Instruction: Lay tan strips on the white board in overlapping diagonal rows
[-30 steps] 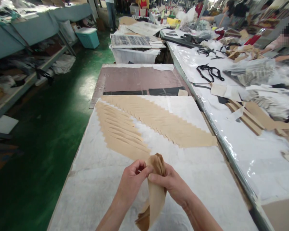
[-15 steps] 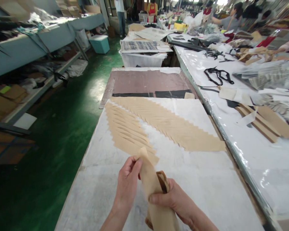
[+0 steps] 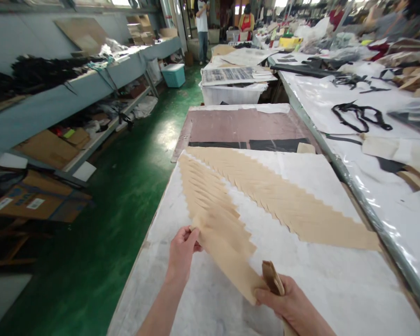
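Note:
My left hand [image 3: 182,254] pinches the left end of a flat tan strip [image 3: 227,268] that looks like thin leather or fabric. The strip's other end is under the thumb of my right hand [image 3: 296,301], which also grips a folded bundle [image 3: 272,276] of the same material with a brown underside. Stretched between both hands, the strip lies over or just above the near end of a row of overlapping tan strips [image 3: 206,186]; contact cannot be made out. A second, longer overlapping row [image 3: 273,196] runs diagonally to the right. Both rows rest on a white-covered table [image 3: 210,308].
A brownish board [image 3: 238,121] and a white bin [image 3: 231,93] stand beyond the table. Along the right runs a metal-edged worktable [image 3: 357,182] with black straps [image 3: 360,114] and scraps. Shelving [image 3: 108,84] lines the left past the green floor. People stand in the background.
My hands have moved apart, drawing the strip out flat from the bundle across the near row. My right hand has shifted right with the bundle. The view has turned left.

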Tool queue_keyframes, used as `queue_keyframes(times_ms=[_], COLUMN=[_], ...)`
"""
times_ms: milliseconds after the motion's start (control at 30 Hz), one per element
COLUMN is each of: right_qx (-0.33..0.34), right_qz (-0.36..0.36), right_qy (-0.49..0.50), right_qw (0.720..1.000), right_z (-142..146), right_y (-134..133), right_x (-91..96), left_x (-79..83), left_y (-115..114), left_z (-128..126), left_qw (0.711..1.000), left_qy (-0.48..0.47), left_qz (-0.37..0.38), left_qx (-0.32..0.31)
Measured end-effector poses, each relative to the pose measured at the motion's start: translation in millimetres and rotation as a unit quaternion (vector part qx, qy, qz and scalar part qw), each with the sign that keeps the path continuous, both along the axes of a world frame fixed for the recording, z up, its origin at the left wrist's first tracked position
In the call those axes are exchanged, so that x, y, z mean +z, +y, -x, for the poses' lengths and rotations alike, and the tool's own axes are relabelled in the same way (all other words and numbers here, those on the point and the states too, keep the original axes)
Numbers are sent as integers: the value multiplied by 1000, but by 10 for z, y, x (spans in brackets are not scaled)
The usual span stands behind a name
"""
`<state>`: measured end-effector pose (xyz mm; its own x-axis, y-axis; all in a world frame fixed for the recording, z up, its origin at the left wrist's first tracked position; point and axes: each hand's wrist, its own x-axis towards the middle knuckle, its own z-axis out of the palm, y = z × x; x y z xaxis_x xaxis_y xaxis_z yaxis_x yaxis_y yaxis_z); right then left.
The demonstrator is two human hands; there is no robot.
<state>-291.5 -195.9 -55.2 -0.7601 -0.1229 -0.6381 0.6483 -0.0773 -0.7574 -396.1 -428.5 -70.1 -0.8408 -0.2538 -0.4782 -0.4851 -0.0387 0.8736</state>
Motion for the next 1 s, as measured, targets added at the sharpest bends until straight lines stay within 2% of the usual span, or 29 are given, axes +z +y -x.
queue_keyframes(times_ms=[100, 167, 233, 367, 500, 700, 1000], right_qx=[12, 17, 25, 33, 11, -3, 31], right_qz=[-70, -110, -144, -209, -264, -289, -333], right_qy=[32, 37, 50, 73, 57, 51, 23], right_qw=[997, 993, 988, 975, 963, 956, 942], right_z=[109, 159, 188, 196, 169, 144, 200], right_y=[-18, -23, -25, -35, -54, -75, -86], right_x=[-61, -122, -199, -362, -443, -418, -374], left_x=[-54, -73, -84, -102, -100, -65, -65], left_y=[-80, -119, -140, -138, -118, -107, -116], left_z=[111, 171, 212, 244, 254, 273, 287], left_qw=[991, 970, 952, 939, 928, 917, 908], left_qy=[1, -2, -2, -12, -29, -50, -58], left_qz=[119, 213, 267, 297, 322, 340, 353], left_qx=[-67, -117, -151, -173, -185, -203, -220])
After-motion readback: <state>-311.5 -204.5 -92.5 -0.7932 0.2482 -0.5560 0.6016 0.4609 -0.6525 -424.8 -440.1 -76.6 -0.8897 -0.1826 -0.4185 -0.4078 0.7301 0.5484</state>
